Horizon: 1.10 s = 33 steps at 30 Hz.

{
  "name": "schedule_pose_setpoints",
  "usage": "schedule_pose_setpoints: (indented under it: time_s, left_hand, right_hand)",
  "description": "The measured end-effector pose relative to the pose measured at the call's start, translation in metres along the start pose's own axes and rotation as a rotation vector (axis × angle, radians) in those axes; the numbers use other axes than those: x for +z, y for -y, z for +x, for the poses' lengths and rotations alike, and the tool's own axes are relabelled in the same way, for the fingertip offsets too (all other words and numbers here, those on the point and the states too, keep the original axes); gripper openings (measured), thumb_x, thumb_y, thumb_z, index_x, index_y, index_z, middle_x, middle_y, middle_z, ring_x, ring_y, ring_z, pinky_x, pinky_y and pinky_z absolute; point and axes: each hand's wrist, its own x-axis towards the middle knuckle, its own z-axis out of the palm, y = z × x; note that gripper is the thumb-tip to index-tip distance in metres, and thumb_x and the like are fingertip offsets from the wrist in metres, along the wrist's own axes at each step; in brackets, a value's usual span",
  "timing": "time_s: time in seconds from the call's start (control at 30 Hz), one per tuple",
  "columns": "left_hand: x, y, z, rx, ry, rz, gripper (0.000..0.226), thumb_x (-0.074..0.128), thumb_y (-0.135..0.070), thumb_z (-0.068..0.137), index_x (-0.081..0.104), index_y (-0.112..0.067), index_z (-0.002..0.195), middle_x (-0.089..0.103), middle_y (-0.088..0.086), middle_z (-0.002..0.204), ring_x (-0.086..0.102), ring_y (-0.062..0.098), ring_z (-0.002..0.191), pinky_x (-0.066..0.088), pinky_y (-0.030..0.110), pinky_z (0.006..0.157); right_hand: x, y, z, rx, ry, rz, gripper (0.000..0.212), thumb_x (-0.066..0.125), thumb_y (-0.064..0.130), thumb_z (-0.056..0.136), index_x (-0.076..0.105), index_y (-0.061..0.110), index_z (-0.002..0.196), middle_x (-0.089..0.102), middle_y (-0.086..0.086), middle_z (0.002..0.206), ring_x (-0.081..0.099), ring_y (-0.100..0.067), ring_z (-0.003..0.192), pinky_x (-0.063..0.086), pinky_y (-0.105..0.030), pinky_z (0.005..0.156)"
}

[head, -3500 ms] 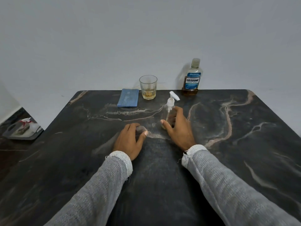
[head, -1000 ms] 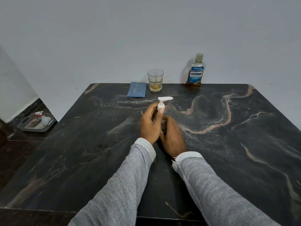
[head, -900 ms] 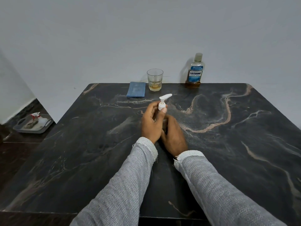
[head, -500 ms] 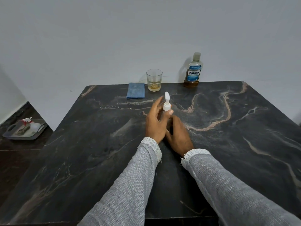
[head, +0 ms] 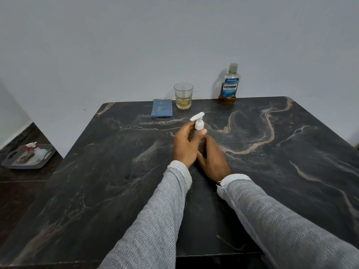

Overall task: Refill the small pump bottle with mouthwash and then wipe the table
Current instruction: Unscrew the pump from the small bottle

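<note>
Pinching the white pump head [head: 199, 124] between thumb and fingers, the left hand [head: 185, 146] is working at the small pump bottle [head: 194, 133], which is standing upright mid-counter [head: 291, 171]. The right hand [head: 212, 159] is curling round its base just behind. The mouthwash bottle [head: 229, 85] is waiting well beyond, nearer the right hand.

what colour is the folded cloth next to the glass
The cloth is light blue with a fine ribbed texture; the head view shows it.
</note>
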Motion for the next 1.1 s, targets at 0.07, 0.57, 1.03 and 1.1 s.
schedule_pose_setpoints:
  time_s: [0.07, 0.57, 1.03, 1.1]
  left_hand:
    - [0.0000, -0.0018, -0.0007, 0.004, -0.020, -0.018, 0.033, 0.071, -0.007, 0.083, 0.059, -0.027, 0.107, 0.070, 0.002, 0.113, 0.065, 0.010, 0.109, 0.049, 0.028, 0.098]
    - [0.0006, -0.0045, -0.0014, -0.024, -0.052, -0.035, 0.035, 0.073, -0.004, 0.082, 0.054, -0.021, 0.105, 0.070, 0.006, 0.112, 0.066, 0.014, 0.107, 0.048, 0.038, 0.102]
    - [0.0015, -0.0052, -0.0009, -0.036, -0.027, -0.041, 0.038, 0.069, -0.005, 0.084, 0.050, -0.026, 0.109, 0.068, 0.006, 0.120, 0.063, 0.012, 0.114, 0.045, 0.038, 0.105]
    - [0.0006, -0.0049, -0.0007, -0.021, -0.014, -0.026, 0.042, 0.069, -0.006, 0.085, 0.052, -0.033, 0.112, 0.068, 0.002, 0.121, 0.062, 0.009, 0.114, 0.046, 0.031, 0.104]
  right_hand:
    - [-0.0001, 0.0012, -0.0004, -0.015, -0.008, 0.008, 0.042, 0.065, 0.020, 0.088, 0.047, 0.008, 0.124, 0.057, -0.008, 0.112, 0.045, -0.007, 0.093, 0.031, -0.019, 0.075]
    - [-0.0031, 0.0059, 0.0000, 0.010, -0.010, 0.026, 0.047, 0.065, 0.024, 0.089, 0.045, 0.009, 0.130, 0.057, -0.008, 0.116, 0.050, -0.012, 0.098, 0.034, -0.021, 0.079]
    - [-0.0038, 0.0063, 0.0007, 0.011, -0.003, 0.022, 0.047, 0.066, 0.022, 0.089, 0.046, 0.007, 0.129, 0.057, -0.011, 0.119, 0.054, -0.022, 0.106, 0.032, -0.021, 0.079]
    - [-0.0040, 0.0061, 0.0002, 0.010, -0.001, 0.024, 0.047, 0.066, 0.022, 0.089, 0.046, 0.007, 0.129, 0.057, -0.012, 0.119, 0.054, -0.023, 0.106, 0.031, -0.019, 0.078]
